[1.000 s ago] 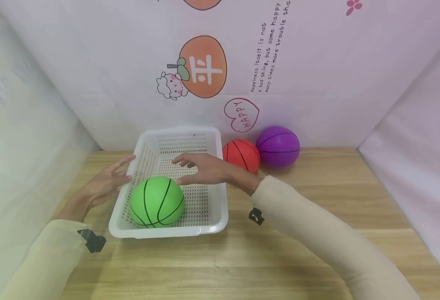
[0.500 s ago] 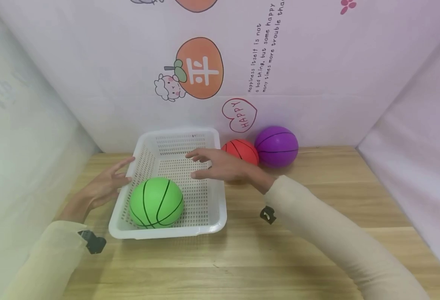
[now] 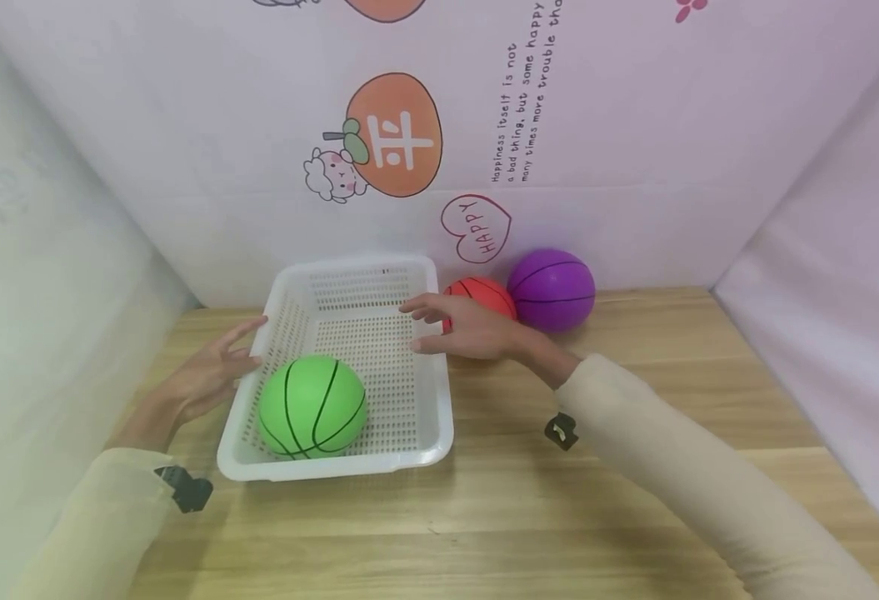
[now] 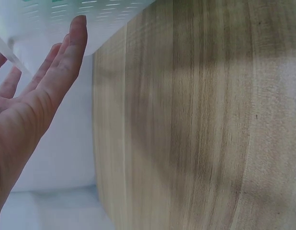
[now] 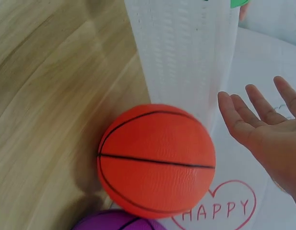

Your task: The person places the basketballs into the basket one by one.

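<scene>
Your left hand [image 3: 202, 379] is at the left rim of the white basket [image 3: 342, 468], its fingers spread and fairly straight; you cannot tell from these views how firmly they touch it. Your right hand [image 3: 476, 331] hangs over the basket's right rim, palm facing in, fingers apart and slightly bent, gripping nothing. The green ball [image 3: 312, 408] sits inside the basket, in its near left part.

Just outside the basket's right side, the red ball [image 5: 156, 160] lies on the wooden table [image 3: 484, 525], partly hidden behind your right hand in the head view. The purple ball [image 3: 551, 292] is right beside it, farther to the right. Both are near the back wall [image 3: 611, 108], which bears a red heart outline reading "HAPPY" [image 3: 476, 229]. Your pale sleeves [image 3: 664, 450] reach your wrists, each with a small dark clip [image 3: 192, 490] at the cuff.
</scene>
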A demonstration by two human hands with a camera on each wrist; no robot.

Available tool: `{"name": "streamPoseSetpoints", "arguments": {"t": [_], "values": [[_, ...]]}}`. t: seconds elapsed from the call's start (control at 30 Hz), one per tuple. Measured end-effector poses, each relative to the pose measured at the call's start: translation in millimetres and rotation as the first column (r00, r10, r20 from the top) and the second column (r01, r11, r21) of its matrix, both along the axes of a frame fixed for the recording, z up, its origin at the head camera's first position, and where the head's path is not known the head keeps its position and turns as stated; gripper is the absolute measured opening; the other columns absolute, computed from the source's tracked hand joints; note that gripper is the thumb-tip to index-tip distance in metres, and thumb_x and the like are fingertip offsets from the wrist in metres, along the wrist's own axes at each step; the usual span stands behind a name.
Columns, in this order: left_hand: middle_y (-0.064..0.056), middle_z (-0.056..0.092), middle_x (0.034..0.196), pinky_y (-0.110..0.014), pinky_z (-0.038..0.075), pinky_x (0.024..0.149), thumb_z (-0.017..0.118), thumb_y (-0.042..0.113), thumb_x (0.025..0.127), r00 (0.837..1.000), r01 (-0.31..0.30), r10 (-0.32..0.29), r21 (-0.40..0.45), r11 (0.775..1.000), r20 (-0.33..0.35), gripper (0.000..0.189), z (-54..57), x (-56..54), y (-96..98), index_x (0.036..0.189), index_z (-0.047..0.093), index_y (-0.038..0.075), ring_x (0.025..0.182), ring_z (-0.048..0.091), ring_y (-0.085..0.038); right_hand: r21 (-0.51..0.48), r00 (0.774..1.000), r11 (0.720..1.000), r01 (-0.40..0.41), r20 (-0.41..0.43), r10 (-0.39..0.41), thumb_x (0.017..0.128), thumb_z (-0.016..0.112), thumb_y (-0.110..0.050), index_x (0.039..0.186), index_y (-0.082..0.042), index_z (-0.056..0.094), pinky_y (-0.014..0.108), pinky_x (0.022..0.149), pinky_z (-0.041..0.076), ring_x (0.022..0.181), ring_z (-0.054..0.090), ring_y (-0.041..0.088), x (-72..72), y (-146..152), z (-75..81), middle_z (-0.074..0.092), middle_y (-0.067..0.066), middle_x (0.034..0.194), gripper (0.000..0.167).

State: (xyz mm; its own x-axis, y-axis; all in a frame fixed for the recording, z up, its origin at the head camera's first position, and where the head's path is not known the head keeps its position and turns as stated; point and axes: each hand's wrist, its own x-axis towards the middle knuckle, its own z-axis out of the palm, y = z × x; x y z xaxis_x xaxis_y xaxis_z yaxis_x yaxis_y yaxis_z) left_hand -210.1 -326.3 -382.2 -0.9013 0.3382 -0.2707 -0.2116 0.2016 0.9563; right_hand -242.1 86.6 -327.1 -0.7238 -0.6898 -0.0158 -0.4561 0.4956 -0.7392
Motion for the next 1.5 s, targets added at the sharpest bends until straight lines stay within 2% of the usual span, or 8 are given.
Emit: {"name": "streamPoseSetpoints", "arguments": {"t": [0.37, 0.7, 1.03, 1.17, 1.3, 1.5], "values": [[-0.029, 0.024, 0.157, -0.062, 0.046, 0.097, 0.053, 0.008, 0.102, 1.000, 0.007, -0.007, 0.014, 1.000, -0.006, 0.079, -3.8, -1.2, -1.5, 0.162, 0.005, 0.027, 0.128, 0.049, -0.037, -0.053, 0.999, 0.998, 0.023, 0.044, -0.020, 0.094, 0.069, -0.031, 0.146, -0.011, 0.050, 0.055, 0.107, 0.041, 0.132, 0.048, 0.029, -2.7, 28, -4.1, 0.052, 0.010, 0.143, 0.059], [-0.028, 0.023, 0.158, -0.061, 0.046, 0.098, 0.052, 0.008, 0.103, 1.000, 0.012, -0.012, 0.005, 1.000, -0.007, 0.079, -3.2, 0.5, -2.4, 0.162, 0.005, 0.028, 0.130, 0.047, -0.039, -0.100, 0.999, 0.995, 0.013, 0.050, -0.008, 0.094, 0.070, -0.025, 0.146, -0.005, 0.048, 0.056, 0.109, 0.039, 0.131, 0.049, 0.032, 0.1, 38, -5.1, 0.051, 0.011, 0.143, 0.060], [-0.030, 0.021, 0.158, -0.061, 0.046, 0.098, 0.051, 0.007, 0.103, 1.000, 0.018, -0.018, 0.015, 1.000, -0.011, 0.078, -3.6, 0.8, -1.2, 0.162, 0.004, 0.026, 0.129, 0.047, -0.038, -0.080, 0.995, 0.994, 0.073, 0.068, -0.067, 0.094, 0.070, -0.027, 0.148, -0.012, 0.047, 0.052, 0.108, 0.041, 0.132, 0.047, 0.027, 1.5, 50, -6.0, 0.051, 0.008, 0.145, 0.060], [-0.030, 0.020, 0.158, -0.061, 0.046, 0.098, 0.051, 0.007, 0.103, 1.000, 0.022, -0.022, 0.020, 1.000, -0.009, 0.079, -4.4, 1.5, -1.1, 0.162, 0.004, 0.025, 0.128, 0.049, -0.037, -0.084, 0.995, 0.993, 0.083, 0.056, -0.078, 0.094, 0.070, -0.027, 0.147, -0.010, 0.047, 0.051, 0.108, 0.041, 0.133, 0.046, 0.027, 2.0, 58, -8.3, 0.051, 0.008, 0.145, 0.060], [-0.029, 0.020, 0.159, -0.061, 0.046, 0.098, 0.050, 0.007, 0.103, 1.000, 0.024, -0.024, 0.021, 0.999, -0.012, 0.078, -4.4, 0.2, -1.2, 0.162, 0.004, 0.026, 0.131, 0.045, -0.041, -0.062, 0.994, 0.993, 0.105, 0.027, -0.103, 0.094, 0.070, -0.032, 0.148, -0.011, 0.047, 0.053, 0.109, 0.039, 0.134, 0.046, 0.027, 2.9, 71, -9.0, 0.051, 0.006, 0.146, 0.062], [-0.029, 0.019, 0.159, -0.061, 0.046, 0.098, 0.051, 0.006, 0.103, 1.000, 0.019, -0.019, 0.017, 1.000, -0.004, 0.078, -3.3, -1.9, -1.6, 0.162, 0.004, 0.027, 0.133, 0.041, -0.045, -0.071, 0.994, 0.991, 0.113, 0.013, -0.113, 0.095, 0.069, -0.021, 0.147, -0.007, 0.047, 0.055, 0.107, 0.041, 0.132, 0.049, 0.031, 1.3, 86, -12.9, 0.051, 0.009, 0.147, 0.059]]}}
